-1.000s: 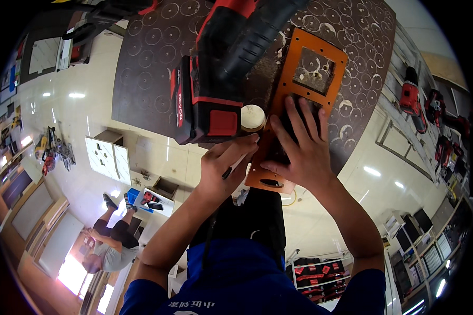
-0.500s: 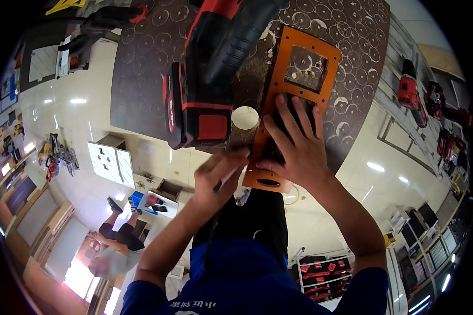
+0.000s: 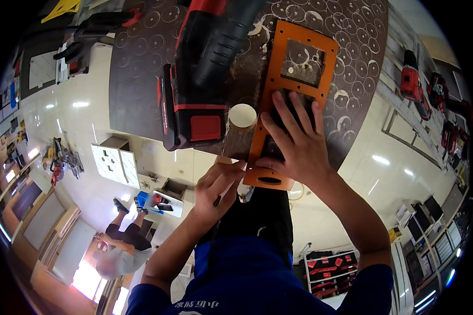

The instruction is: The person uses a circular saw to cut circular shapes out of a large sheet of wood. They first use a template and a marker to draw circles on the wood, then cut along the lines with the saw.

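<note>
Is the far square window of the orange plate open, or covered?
Open: the marked tabletop shows through the square window; the right hand lies on the orange plate, closer to the body.

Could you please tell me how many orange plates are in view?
1: the orange plate lies on the table, under the right hand and right of the power tool. Others could be hidden beneath it.

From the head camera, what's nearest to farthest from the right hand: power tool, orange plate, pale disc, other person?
1. Orange plate: under the right hand.
2. Pale disc: left of the plate.
3. Power tool: left of the disc.
4. Other person: far lower left.
</note>
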### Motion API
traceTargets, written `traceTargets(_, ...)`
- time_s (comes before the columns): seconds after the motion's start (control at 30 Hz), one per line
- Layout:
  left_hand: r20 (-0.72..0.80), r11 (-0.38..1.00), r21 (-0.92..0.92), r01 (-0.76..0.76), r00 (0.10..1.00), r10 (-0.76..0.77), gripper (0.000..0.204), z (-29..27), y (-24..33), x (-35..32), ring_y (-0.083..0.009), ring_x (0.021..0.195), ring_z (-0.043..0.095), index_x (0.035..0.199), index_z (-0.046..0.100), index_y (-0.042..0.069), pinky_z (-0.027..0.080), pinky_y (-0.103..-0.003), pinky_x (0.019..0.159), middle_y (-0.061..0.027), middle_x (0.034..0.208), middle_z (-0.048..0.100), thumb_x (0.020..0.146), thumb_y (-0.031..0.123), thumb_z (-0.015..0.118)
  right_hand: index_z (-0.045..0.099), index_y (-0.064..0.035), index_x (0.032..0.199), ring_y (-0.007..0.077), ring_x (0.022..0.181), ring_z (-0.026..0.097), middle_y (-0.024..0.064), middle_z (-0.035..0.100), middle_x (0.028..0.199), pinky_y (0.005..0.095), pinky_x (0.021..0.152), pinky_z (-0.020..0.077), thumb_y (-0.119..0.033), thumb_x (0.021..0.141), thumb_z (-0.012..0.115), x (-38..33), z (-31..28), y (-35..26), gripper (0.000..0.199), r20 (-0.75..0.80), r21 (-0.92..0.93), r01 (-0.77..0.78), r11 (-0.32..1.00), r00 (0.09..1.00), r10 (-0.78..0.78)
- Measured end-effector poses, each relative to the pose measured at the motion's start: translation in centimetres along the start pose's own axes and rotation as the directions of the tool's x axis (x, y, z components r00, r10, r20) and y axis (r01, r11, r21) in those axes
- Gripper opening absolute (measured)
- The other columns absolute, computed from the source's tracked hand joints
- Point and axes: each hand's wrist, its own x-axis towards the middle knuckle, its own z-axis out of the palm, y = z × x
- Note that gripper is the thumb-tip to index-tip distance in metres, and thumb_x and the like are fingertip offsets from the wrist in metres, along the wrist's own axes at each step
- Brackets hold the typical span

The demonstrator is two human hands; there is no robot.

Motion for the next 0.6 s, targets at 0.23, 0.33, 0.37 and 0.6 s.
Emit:
traceTargets(0.23, -0.072, 1.0, -0.012, -0.025, 0.997, 0.024, 0.02, 0.7, 0.1, 5.4, -0.0245, 0.081, 0.071, 0.091, 0.067, -0.003, 0.056, -0.028, 0.072, -0.0127, 0.096, 0.072, 0.076, -0.017, 0.069, 0.052, -0.0191, 0.137, 0.0349, 0.144, 0.028, 0.0108, 0.033, 0.156, 0.0592, 0.117, 0.0117, -0.06, 0.06, 0.078, 0.3, -0.3, -0.4, 0.091, 0.012, -0.006, -0.016, 1.0, 1.0, 0.017)
traceTargets(0.33, -0.041, 0.999, 0.041, -0.017, 0.999, 0.019, 0.02, 0.2, 0.4, 2.1, -0.0232, 0.082, 0.071, 0.09, 0.068, -0.003, 0.056, -0.028, 0.073, -0.0147, 0.095, 0.071, 0.076, -0.017, 0.069, 0.052, -0.0196, 0.137, 0.0347, 0.144, 0.027, 0.01, 0.032, 0.156, 0.0592, 0.116, 0.0124, -0.06, 0.06, 0.079, 0.1, -0.2, -0.1, 0.091, 0.002, -0.007, -0.009, 1.0, 1.0, 0.009)
traceTargets(0.37, -0.02, 0.999, 0.042, -0.006, 1.0, 0.006, 0.02, 0.1, 0.4, 0.9, -0.023, 0.082, 0.071, 0.09, 0.068, -0.003, 0.056, -0.029, 0.073, -0.0154, 0.095, 0.071, 0.076, -0.017, 0.069, 0.052, -0.0198, 0.137, 0.0346, 0.144, 0.027, 0.0098, 0.032, 0.156, 0.0592, 0.116, 0.0128, -0.059, 0.06, 0.079, 0.0, -0.2, -0.1, 0.091, -0.002, -0.009, -0.008, 1.0, 1.0, 0.008)
traceTargets(0.6, -0.03, 0.998, 0.049, -0.039, 0.999, 0.04, 0.018, 0.5, 0.2, 4.7, -0.025, 0.088, 0.071, 0.09, 0.067, -0.003, 0.057, -0.03, 0.076, -0.0173, 0.098, 0.071, 0.076, -0.015, 0.069, 0.052, -0.0201, 0.138, 0.0348, 0.144, 0.027, 0.01, 0.031, 0.157, 0.0589, 0.116, 0.0157, -0.058, 0.06, 0.08, 0.1, -0.3, -0.3, 0.091, 0.003, -0.022, -0.001, 1.0, 1.0, 0.001)
